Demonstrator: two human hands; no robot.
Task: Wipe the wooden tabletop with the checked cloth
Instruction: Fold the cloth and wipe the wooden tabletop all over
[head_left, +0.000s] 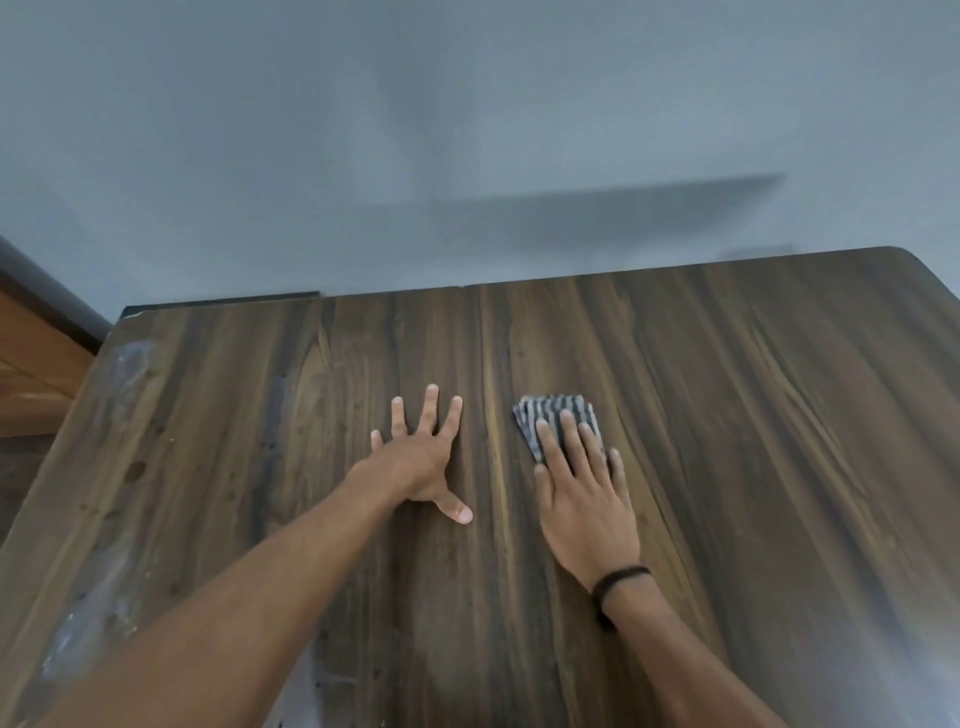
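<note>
Right of centre in the frame, the right hand (582, 493) lay flat and open, pinning the folded checked cloth (558, 418) to the wooden tabletop (727, 415) for wiping, while the empty left hand (423, 457), fingers splayed, apparently braced just beside it.

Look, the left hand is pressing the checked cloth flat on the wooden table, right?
Not quite: the right hand presses the checked cloth flat on the wooden table. The left hand lies bare on the wood, as the head view shows.
</note>
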